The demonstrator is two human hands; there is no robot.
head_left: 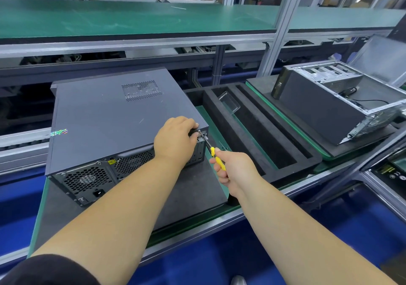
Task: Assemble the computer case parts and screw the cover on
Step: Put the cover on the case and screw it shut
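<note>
Two hands busy: your right hand (228,170) has fingers clamped on yellow screwdriver (216,156), tip at rear corner of the computer case (109,119). Left hand (175,138) curls over that corner, pinching w/ fingertips. Case lies on desk (193,196), foam tray (252,130) just beside.
</note>
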